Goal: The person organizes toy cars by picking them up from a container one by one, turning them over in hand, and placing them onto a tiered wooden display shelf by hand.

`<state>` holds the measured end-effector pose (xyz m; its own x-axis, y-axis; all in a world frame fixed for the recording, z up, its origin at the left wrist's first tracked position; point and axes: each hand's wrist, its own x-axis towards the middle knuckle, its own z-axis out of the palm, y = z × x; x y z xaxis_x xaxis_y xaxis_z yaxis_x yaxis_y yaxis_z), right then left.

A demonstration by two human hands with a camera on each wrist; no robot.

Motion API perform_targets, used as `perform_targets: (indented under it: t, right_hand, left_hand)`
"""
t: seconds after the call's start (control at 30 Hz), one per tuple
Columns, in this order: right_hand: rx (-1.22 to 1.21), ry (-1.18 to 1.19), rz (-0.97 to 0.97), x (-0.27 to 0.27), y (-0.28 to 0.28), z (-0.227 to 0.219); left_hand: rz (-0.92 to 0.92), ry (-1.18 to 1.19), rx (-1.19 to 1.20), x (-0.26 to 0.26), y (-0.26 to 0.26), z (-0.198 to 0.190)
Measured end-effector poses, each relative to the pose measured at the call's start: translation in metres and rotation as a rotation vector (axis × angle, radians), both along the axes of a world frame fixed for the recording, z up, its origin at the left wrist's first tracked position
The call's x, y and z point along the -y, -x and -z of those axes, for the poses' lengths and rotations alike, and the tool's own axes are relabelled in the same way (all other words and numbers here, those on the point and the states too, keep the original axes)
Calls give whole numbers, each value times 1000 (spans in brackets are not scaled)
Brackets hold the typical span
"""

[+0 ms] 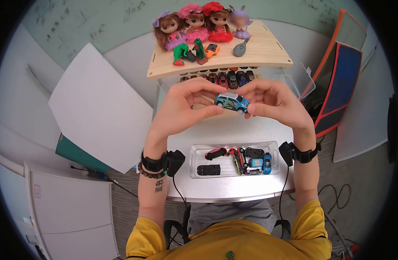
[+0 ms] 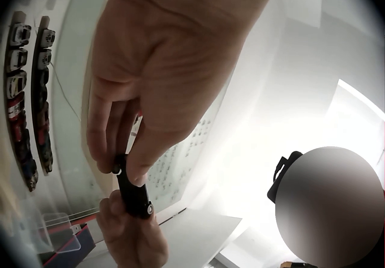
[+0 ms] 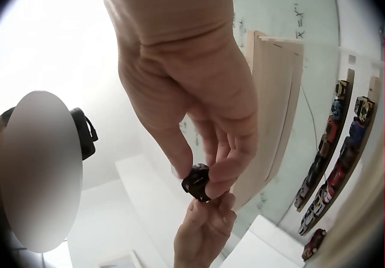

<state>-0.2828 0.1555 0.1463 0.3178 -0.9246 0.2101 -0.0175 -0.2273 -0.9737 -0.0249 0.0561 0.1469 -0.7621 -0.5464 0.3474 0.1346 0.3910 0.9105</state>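
In the head view a blue toy car [image 1: 232, 102] with a white roof and printed sides is held up over the table between both hands. My left hand [image 1: 181, 106] pinches its rear end between thumb and fingers. At the front end, my right hand [image 1: 279, 104] grips it with the thumb low on the nose. The wrist views look up at the car's black underside [image 2: 133, 193], wheels showing at its ends. Below the hands stands a clear plastic tray [image 1: 193, 162] with several toy cars lying in it, some upside down, including a black one [image 1: 208, 170].
Behind the hands a wooden-topped stand [image 1: 268, 47] carries dolls [image 1: 194, 24], small figures [image 1: 180, 53] and a grey teardrop-shaped piece [image 1: 240, 48]. Rows of toy cars [image 1: 232, 79] stand beneath its top. A clear box [image 1: 305, 80] sits at its right side.
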Motion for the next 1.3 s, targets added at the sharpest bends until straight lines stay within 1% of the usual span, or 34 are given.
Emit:
perform_targets:
  t: [0.07,0.13,0.17,0.23,0.27,0.33,0.47,0.53,0.57,0.63,0.67,0.73,0.77,0.83,0.87,0.93,0.97,1.03,1.17,1.23,1.27,1.3]
  right_hand:
    - [-3,2,22,-3,-1,2]
    - [-19,1,98,-3,-5,1]
    - [-20,-1,101,-3,-7,0]
    - [-112,60,123,-4,-9,-1]
    - [-112,60,123,-3,-11,0]
    - [-157,150,156,-2,-13,3]
    - [-232,195,174,0,-15,7]
    - [-293,273,193,0,-17,10]
    - [-293,274,189,-2,-19,9]
    - [-408,267,190,-7,-26,3]
    - [-415,269,178,-9,-30,0]
    - [-548,234,188,-14,-41,-3]
    - [-556,239,171,-12,-47,-2]
    - [-706,223,128,-8,-57,3]
    - [-708,222,124,-6,-60,3]
    - [-765,152,26,1,-67,0]
    - [-769,153,23,5,-70,0]
    - [-785,189,-38,14,-77,0]
    - [-748,230,-55,28,-85,6]
    - [-725,268,-4,32,-90,7]
    - [-727,263,-6,35,-90,6]
    - [-753,223,14,38,-89,7]
  left_hand:
    - [-15,-28,32,-2,0,2]
    - [-23,1,43,1,1,6]
    - [-20,-1,42,2,2,8]
    - [-16,14,-4,3,5,12]
    - [-15,14,-4,4,5,13]
    - [-17,-43,-15,5,6,16]
    - [23,-57,-30,15,5,25]
    - [28,27,-24,14,3,27]
    - [24,27,-25,14,2,31]
    - [27,-9,-80,12,1,41]
    - [17,-10,-89,10,0,47]
    - [33,-47,-106,4,-5,57]
    - [17,-46,-116,3,-10,60]
    - [-14,-96,-9,2,-19,64]
    - [-17,-99,-11,4,-23,68]
    - [6,-234,-35,8,-30,78]
    - [4,-235,-41,9,-34,80]
    - [-75,-317,-55,13,-41,83]
    - [-76,-379,-112,17,-49,87]
    - [-98,-357,-195,15,-51,83]
    - [-98,-362,-197,13,-55,79]
    - [-220,-304,-146,10,-58,74]
